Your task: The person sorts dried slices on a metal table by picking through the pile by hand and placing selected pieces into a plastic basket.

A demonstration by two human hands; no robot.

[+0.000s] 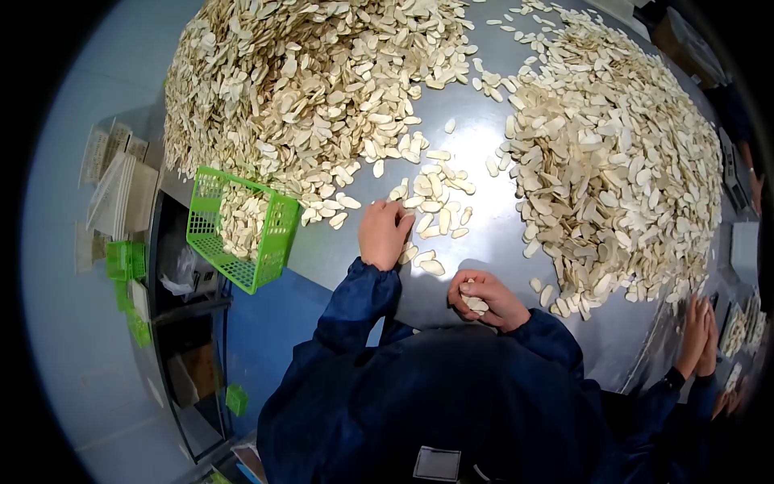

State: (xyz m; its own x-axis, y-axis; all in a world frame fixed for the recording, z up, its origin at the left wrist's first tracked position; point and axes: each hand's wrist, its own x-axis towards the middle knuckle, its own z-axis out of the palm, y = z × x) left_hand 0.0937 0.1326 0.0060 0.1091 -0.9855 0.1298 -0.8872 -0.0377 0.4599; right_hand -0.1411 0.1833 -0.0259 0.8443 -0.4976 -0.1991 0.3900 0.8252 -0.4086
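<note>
My left hand (384, 235) rests on the metal table with its fingers curled and pinched together. Its fingertips are at a pale dried slice, at the near left of a small loose group of slices (435, 189). Closer to me, my right hand (490, 302) is closed around several pale dried slices (476, 305), which show between its fingers and palm. A few single slices (431, 266) lie on the table between my two hands.
A large heap of slices (306, 89) fills the far left, another heap (605, 161) the right. A green plastic basket (276, 240) holding slices sits tilted at the table's left edge. Black shelving (189, 310) stands beyond. Another person's hands (698, 339) are at the lower right.
</note>
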